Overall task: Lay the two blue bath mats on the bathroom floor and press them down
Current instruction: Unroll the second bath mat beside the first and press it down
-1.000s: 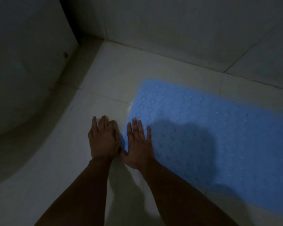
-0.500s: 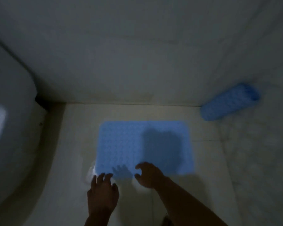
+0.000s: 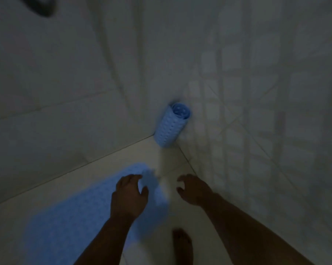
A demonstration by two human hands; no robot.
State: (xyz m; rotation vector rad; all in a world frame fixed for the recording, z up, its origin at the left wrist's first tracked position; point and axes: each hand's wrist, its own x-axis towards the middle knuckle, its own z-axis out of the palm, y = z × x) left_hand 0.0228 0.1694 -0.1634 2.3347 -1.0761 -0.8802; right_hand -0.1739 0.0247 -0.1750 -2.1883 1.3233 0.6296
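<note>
One blue bath mat (image 3: 81, 211) lies flat on the pale tiled floor at lower left. A second blue mat (image 3: 171, 125), rolled into a tube, stands leaning in the corner where two walls meet. My left hand (image 3: 129, 196) hovers over the flat mat's right end, fingers curled and apart, holding nothing. My right hand (image 3: 194, 190) is held above bare floor to the right of the mat, also with spread fingers and nothing in it. Both hands are well short of the rolled mat.
Tiled walls (image 3: 257, 111) close in on the back and right. My bare foot (image 3: 182, 245) stands on the floor (image 3: 161, 159) between my arms. A dark fixture (image 3: 39, 6) shows at the top left. The light is dim and the picture blurred.
Both hands have lifted off the flat mat's edge. The view has swung up and to the right, bringing the rolled mat in the corner to the centre.
</note>
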